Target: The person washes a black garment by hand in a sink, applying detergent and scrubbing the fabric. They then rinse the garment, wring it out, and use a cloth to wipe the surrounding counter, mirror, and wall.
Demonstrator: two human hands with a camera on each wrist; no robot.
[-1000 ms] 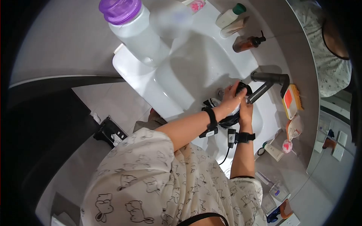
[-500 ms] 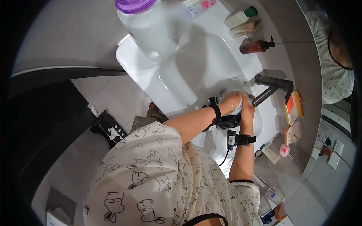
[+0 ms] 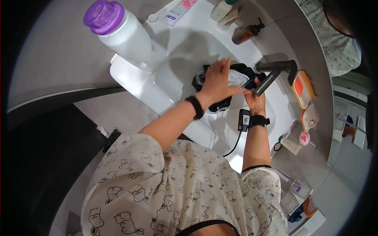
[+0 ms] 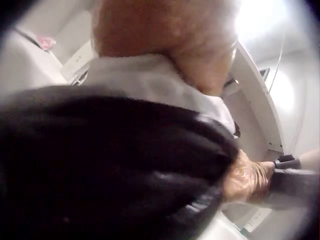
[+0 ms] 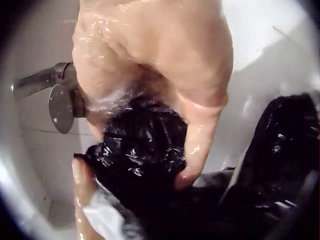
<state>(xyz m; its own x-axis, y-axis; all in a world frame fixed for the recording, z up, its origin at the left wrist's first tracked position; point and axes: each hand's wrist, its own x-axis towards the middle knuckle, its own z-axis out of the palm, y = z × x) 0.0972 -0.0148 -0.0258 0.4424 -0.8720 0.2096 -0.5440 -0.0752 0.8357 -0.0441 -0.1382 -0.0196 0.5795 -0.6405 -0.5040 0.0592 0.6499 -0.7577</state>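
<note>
A wet black and white piece of fabric [image 3: 237, 77] lies bunched in the white sink [image 3: 173, 88]. My right hand [image 3: 256, 100] grips one end of it beside the tap; in the right wrist view, thumb and fingers curl round the soaked black cloth [image 5: 145, 140] while water runs over the hand. My left hand [image 3: 215, 80] is over the left part of the bundle, fingers fairly straight and thumb stretched toward the right wrist. In the left wrist view, black cloth [image 4: 115, 160] fills the foreground, with a white part [image 4: 150, 75] against the left hand [image 4: 165, 30].
A dark tap [image 3: 275, 70] reaches over the sink from the right. A large white bottle with a purple lid [image 3: 104, 17] stands on the left rim. Along the back are an amber pump bottle [image 3: 246, 34] and tubes; a brush [image 3: 303, 90] lies right of the tap.
The hands were close together at the tap; the left has moved away leftward and its fingers have spread. The fabric now spreads wider to the left. The head view has shifted slightly.
</note>
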